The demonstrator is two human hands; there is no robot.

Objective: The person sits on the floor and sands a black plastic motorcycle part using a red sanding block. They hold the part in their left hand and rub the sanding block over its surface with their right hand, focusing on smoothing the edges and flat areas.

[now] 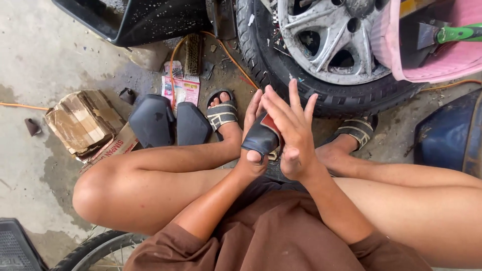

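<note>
I squatted on the concrete floor [35, 60] before the car wheel [321, 45]. Two dark plastic covers [168, 123] lay by my left foot, untouched. My left hand [253, 135] gripped a small black pad [261, 138]; my right hand [291, 130] pressed flat against it, fingers spread, rubbing unfinished.
</note>
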